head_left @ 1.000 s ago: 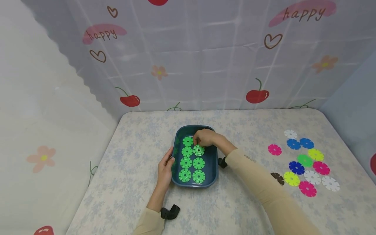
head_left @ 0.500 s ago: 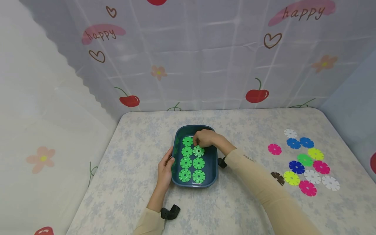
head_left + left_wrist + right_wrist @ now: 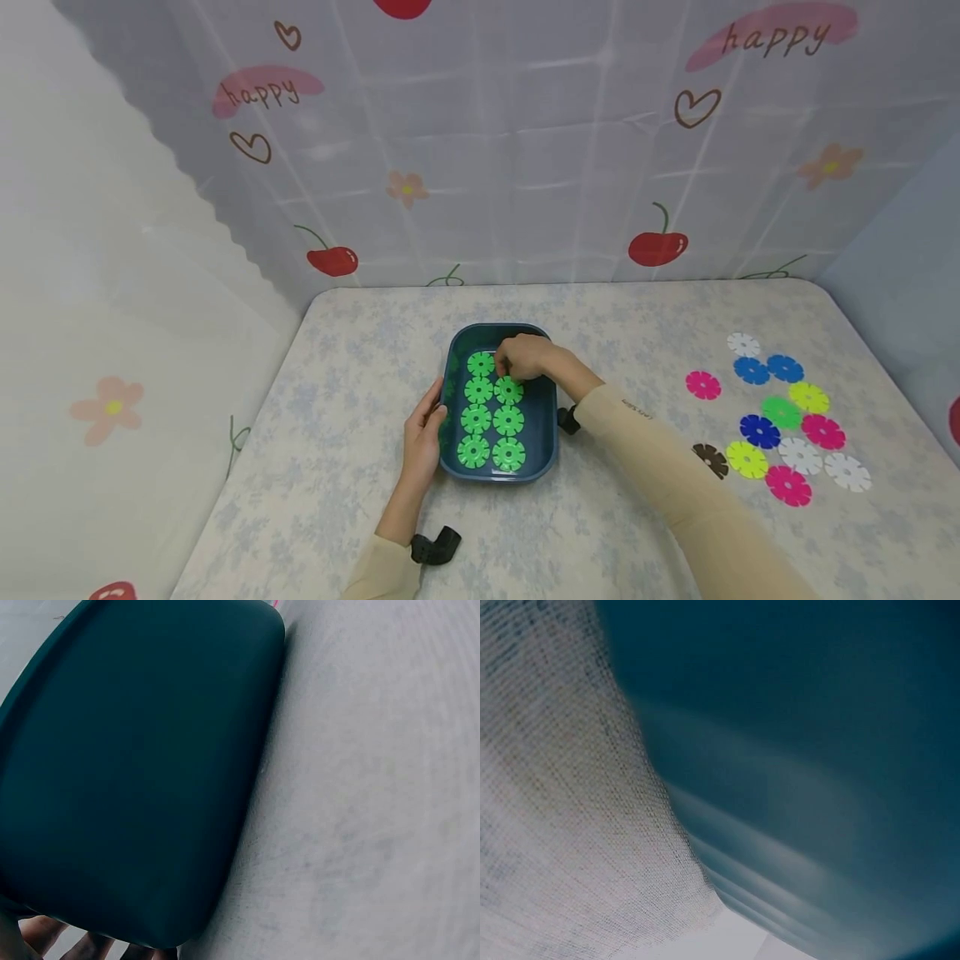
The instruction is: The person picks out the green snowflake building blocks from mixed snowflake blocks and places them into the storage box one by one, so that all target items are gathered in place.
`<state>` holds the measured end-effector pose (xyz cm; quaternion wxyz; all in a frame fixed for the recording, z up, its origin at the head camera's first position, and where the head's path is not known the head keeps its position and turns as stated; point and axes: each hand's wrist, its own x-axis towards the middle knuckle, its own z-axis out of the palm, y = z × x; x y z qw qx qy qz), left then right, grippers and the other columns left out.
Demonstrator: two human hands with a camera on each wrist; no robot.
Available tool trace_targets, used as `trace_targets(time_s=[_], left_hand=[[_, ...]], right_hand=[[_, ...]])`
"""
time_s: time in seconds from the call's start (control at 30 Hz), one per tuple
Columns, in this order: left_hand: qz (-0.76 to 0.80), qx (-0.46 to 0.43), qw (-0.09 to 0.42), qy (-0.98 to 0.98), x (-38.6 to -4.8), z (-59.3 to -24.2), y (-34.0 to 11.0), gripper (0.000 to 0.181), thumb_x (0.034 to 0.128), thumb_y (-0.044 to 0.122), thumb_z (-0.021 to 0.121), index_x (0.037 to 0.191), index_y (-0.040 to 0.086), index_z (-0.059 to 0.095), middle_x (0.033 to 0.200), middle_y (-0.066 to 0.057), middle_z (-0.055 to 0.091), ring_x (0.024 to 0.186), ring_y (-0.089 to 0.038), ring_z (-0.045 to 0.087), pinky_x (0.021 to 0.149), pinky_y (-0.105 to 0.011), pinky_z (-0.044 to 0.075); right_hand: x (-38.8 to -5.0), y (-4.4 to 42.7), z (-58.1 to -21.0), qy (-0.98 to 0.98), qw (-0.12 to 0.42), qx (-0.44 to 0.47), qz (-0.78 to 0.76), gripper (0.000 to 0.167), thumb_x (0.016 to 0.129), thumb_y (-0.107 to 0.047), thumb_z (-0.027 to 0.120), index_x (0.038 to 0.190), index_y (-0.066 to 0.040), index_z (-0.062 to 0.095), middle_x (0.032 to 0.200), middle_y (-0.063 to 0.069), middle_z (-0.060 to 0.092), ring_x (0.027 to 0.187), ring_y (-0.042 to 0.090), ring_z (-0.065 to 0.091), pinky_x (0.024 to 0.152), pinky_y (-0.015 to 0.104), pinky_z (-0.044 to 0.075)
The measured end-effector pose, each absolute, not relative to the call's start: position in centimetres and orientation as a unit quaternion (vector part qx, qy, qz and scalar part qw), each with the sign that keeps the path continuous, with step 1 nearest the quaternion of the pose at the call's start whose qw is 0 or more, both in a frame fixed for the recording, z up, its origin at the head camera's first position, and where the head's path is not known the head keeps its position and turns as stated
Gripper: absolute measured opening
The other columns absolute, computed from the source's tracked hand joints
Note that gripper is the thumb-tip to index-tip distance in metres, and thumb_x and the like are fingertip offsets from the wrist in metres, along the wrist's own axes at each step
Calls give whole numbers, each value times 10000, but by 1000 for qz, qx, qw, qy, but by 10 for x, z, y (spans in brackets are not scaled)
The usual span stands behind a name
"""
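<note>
In the head view, a dark teal tray (image 3: 538,450) holds green notched plastic discs (image 3: 476,418) in two columns. My left hand (image 3: 422,437) grips the tray's left side, thumb near the rim and fingers along the outer wall; its fingers (image 3: 86,946) show at the bottom of the left wrist view. My right hand (image 3: 525,357) reaches over the right rim with fingers curled down into the tray's upper right. Just below them, touching or nearly so, lies a green disc (image 3: 508,391). The right fingertips are hidden, so any disc between them cannot be seen.
On the right of the cloth-covered table (image 3: 337,400) lie loose discs, among them a pink disc (image 3: 702,385), a brown disc (image 3: 709,460), a white disc (image 3: 847,472) and a green disc (image 3: 781,412). A printed curtain (image 3: 495,142) hangs behind the table.
The green disc under my right fingers has shifted slightly toward me and looks flatter, level with its neighbour on the left. Both hands and the tray stay nearly where they were.
</note>
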<state>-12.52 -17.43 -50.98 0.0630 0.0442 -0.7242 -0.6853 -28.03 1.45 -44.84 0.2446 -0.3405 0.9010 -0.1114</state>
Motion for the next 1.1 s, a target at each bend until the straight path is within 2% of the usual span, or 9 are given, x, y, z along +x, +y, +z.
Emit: trace_targets(time_s=[0.53, 0.7, 0.83, 0.97, 1.1], left_hand=[[-685, 47, 63, -724, -122, -513, -173, 461, 1043, 130, 431, 1503, 114, 397, 1567, -78, 360, 1427, -261, 356, 983, -66, 341], [-687, 46, 62, -723, -123, -514, -172, 461, 1044, 132, 431, 1503, 117, 399, 1566, -78, 363, 1429, -262, 356, 983, -69, 347], [-686, 46, 64, -724, -124, -513, -172, 457, 1042, 118, 428, 1499, 127, 409, 1562, -74, 371, 1425, -260, 362, 979, -74, 352], [-683, 47, 67, -726, -125, -512, -173, 453, 1042, 116, 429, 1495, 135, 417, 1559, -71, 377, 1420, -261, 370, 975, -75, 356], [-683, 52, 70, -725, -125, -511, -174, 454, 1042, 111, 429, 1496, 129, 415, 1558, -72, 379, 1414, -270, 378, 967, -73, 358]], right_hand=[[-276, 16, -453, 906, 230, -339, -108, 245, 878, 41, 584, 858, -161, 719, 790, -23, 615, 643, 139, 462, 602, 276, 383], [-279, 23, -449, 894, 223, -352, -165, 192, 876, 37, 603, 963, -90, 719, 774, 15, 625, 626, 138, 498, 608, 269, 406], [-280, 36, -434, 873, 202, -373, -239, 168, 892, 5, 629, 1047, -10, 694, 802, 69, 663, 643, 148, 567, 648, 297, 459], [-276, 59, -415, 860, 172, -387, -286, 146, 891, -30, 664, 1035, -17, 685, 867, 80, 682, 706, 152, 615, 690, 324, 511], [-267, 90, -402, 863, 146, -374, -305, 153, 884, -32, 668, 1034, -19, 694, 892, 92, 687, 731, 170, 636, 680, 328, 521]])
